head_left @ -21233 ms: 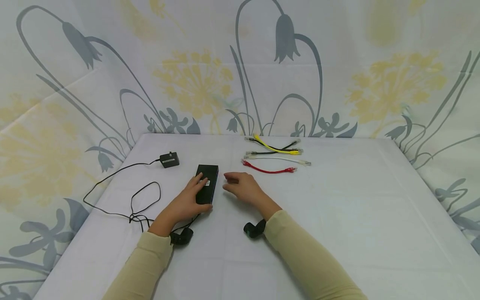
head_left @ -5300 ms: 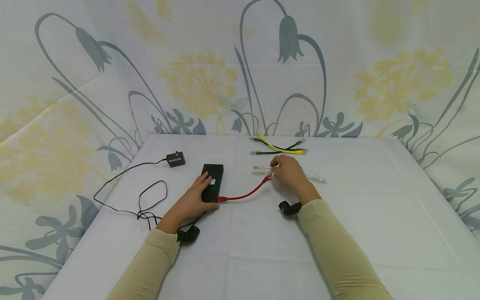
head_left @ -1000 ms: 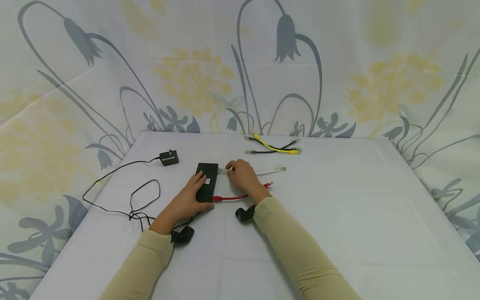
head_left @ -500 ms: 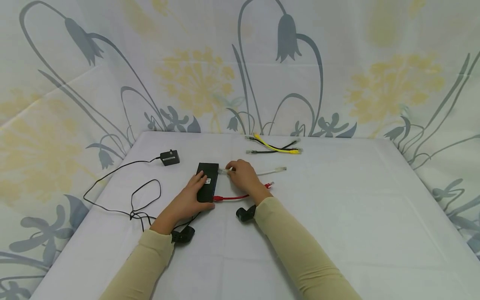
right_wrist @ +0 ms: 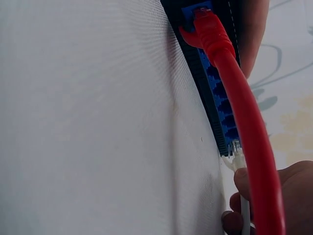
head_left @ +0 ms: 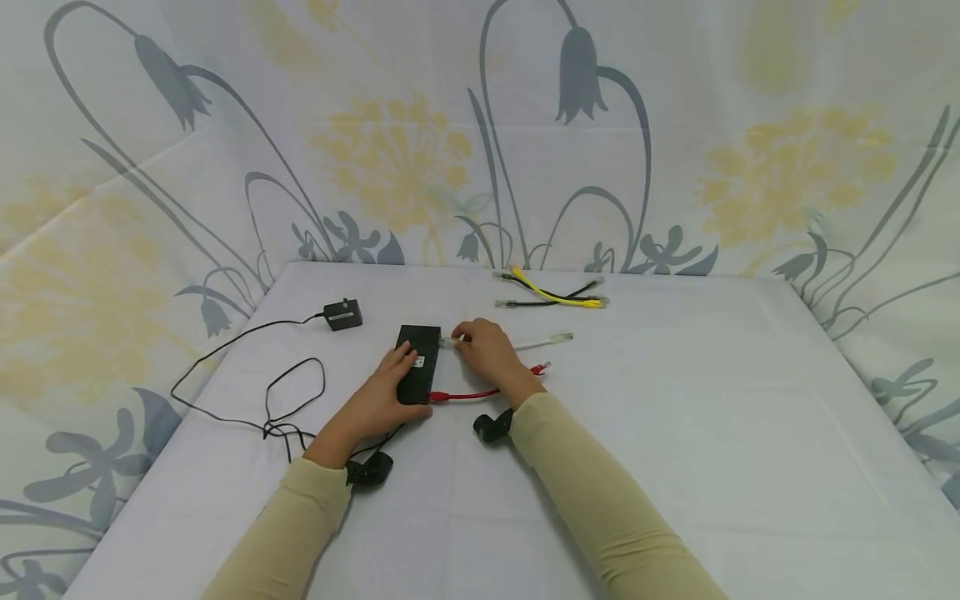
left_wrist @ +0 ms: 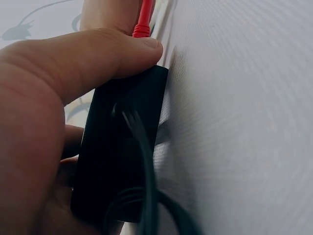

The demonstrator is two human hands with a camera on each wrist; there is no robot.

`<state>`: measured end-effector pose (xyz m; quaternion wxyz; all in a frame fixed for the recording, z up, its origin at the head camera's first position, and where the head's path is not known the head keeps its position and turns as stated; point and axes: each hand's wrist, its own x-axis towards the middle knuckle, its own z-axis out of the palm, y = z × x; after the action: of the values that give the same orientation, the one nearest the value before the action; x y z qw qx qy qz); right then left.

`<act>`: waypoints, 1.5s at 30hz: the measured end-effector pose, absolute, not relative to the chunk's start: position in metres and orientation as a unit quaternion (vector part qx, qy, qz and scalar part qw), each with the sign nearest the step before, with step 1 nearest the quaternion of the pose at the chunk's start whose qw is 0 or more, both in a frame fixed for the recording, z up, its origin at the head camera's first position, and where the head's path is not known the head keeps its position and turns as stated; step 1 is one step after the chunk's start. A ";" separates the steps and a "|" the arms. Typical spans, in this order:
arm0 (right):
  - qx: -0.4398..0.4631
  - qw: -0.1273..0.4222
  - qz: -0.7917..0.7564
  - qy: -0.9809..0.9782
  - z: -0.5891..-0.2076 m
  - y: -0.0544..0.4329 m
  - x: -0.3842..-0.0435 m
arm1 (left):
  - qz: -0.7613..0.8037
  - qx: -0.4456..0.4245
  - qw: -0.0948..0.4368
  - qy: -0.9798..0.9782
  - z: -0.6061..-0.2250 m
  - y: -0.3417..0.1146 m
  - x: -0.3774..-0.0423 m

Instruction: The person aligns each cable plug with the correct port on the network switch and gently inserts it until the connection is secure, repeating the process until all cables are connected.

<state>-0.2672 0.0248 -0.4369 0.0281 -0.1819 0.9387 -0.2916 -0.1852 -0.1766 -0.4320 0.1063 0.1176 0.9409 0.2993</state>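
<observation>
While your left hand [head_left: 375, 408] lies over the black box [head_left: 420, 367], it grips it, fingers spread across the top and thumb at the end facing the table's near edge. Box: flat on the white-covered table [head_left: 712, 417], left of centre, its row of blue ports facing the table's right edge. Your right hand [head_left: 487, 354] has its fingertips drawn together, pinching the white cable [head_left: 540, 343] just behind one plug. That plug sits at the port nearest the table's far edge; how far in it goes, you cannot tell. The white cable's other end rests on the table, right of your hand.

Red cable [head_left: 472, 396]: one plug seated in the port nearest the table's near edge, the line passing behind your right wrist, its other plug lying loose beyond.

Along the far edge, right of its middle: one yellow cable [head_left: 555, 294] crossing two black cables [head_left: 525, 305]. Toward the far left corner: a black power adapter [head_left: 342, 315], its thin cord [head_left: 217, 354] running down the left side and looping near your left forearm.
</observation>
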 end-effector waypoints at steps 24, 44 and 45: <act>-0.198 0.008 -0.268 0.943 -0.433 0.024 -0.274 | 0.285 0.114 0.092 0.947 -0.430 -0.171 -0.187; -0.200 0.001 -0.279 0.939 -0.434 0.017 -0.271 | 0.287 0.110 0.091 0.947 -0.430 -0.173 -0.186; -0.200 0.000 -0.278 0.940 -0.434 0.016 -0.271 | 0.289 0.112 0.090 0.946 -0.431 -0.173 -0.185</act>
<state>-0.2709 0.0164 -0.4344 0.0005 -0.1996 0.9395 -0.2783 -0.1854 -0.1726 -0.4305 0.0899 0.1124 0.9463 0.2894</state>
